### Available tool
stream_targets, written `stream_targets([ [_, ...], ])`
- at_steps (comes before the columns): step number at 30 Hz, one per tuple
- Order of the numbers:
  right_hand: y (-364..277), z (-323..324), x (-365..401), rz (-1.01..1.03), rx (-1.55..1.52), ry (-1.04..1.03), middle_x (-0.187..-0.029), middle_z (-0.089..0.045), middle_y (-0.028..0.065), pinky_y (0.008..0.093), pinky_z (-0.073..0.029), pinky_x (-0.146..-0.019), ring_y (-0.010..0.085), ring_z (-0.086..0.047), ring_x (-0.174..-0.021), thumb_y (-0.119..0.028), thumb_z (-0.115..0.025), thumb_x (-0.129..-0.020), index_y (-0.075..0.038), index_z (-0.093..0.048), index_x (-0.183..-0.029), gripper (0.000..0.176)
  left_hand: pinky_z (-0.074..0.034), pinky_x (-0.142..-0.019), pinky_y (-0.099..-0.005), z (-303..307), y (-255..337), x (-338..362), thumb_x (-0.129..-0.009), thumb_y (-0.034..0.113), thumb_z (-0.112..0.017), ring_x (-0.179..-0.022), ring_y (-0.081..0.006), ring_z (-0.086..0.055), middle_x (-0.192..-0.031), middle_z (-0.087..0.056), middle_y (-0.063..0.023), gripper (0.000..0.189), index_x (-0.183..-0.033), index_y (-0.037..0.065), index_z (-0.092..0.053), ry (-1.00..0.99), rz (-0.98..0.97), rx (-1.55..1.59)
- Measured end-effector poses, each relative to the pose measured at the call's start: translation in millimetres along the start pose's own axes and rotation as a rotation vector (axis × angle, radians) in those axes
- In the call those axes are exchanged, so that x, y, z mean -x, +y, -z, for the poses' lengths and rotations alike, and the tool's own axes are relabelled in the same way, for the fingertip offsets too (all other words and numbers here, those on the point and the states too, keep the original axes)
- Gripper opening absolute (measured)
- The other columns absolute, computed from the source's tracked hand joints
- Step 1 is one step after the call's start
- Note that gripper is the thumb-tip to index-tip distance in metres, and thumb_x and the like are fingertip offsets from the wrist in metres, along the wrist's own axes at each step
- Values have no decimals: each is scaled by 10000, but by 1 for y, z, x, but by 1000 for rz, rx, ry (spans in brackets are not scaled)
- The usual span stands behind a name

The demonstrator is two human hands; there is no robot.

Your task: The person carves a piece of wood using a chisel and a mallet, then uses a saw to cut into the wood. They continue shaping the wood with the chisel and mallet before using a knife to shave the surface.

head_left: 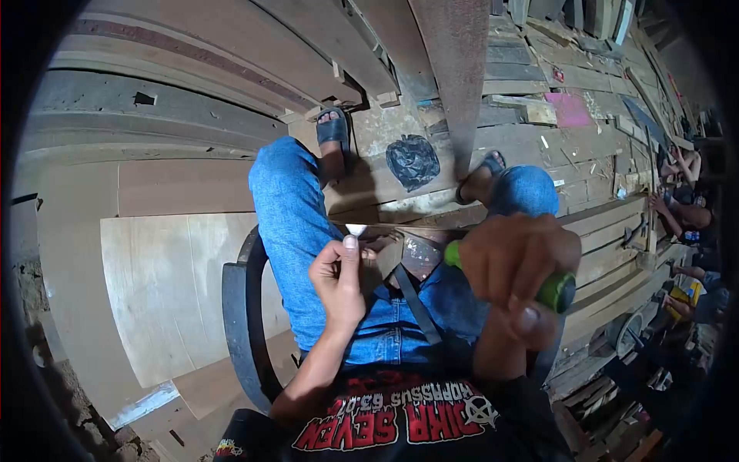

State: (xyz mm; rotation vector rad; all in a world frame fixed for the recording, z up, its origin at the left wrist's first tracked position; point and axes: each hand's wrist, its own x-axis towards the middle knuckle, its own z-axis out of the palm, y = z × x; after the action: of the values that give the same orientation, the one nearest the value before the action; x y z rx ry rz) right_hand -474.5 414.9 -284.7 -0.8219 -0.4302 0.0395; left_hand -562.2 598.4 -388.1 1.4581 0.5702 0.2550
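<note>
My right hand (514, 269), large and close to the camera, is wrapped around a green handle (556, 292). One end of the handle shows at the left of the fist and the other at the right. What tool it belongs to is hidden. My left hand (339, 281) is closed, thumb up, with a small white piece (356, 229) at the thumb tip. Just beyond it, the narrow edge of a board (431, 229) spans between my knees. A worn, speckled grey surface (422, 258) and a dark flat strip (416, 304) lie between the hands, over my lap.
A black plastic bag (412, 162) lies on the floor between my sandalled feet. A long brown plank (454, 61) extends away ahead. Wooden boards and a curved dark chair part (242, 331) are at left. A pink sheet (568, 109) and other people (681, 204) are at right.
</note>
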Motion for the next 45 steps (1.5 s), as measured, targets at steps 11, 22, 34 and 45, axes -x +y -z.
stream_targets([
  [11,17,12,9,77,98,38,-547,-511,-29,270,-356,-438,125,-485,-441,-219,-801,-790,-118,-503,-621,358,-487,-731,-295,1,1,-3,-1052,180,-623,-745,-121,-627,-762,-680,-70,350,-738,33,-575,-28,-44,-111],
  [22,89,33,27,-89,176,88,-546,-482,11,281,-389,-479,131,-464,-473,-87,-698,-805,-72,-471,-602,305,-428,-605,-248,-12,-6,6,-997,76,-677,-666,-68,-552,-708,-657,-38,284,-733,-8,-612,3,-211,-230],
  [34,111,31,36,-82,438,-3,-552,-498,43,311,-372,-475,149,-502,-471,-61,-704,-767,-60,-467,-616,281,-427,-621,-247,-16,-2,9,-1002,85,-674,-697,-62,-536,-722,-646,-15,285,-742,-7,-604,-19,-152,-218],
  [45,124,48,47,-132,253,61,-603,-535,45,295,-348,-457,103,-455,-492,-84,-737,-842,-72,-490,-672,300,-382,-538,-229,-17,-2,5,-1021,108,-662,-610,-30,-497,-690,-629,7,295,-746,14,-615,7,-162,-130],
])
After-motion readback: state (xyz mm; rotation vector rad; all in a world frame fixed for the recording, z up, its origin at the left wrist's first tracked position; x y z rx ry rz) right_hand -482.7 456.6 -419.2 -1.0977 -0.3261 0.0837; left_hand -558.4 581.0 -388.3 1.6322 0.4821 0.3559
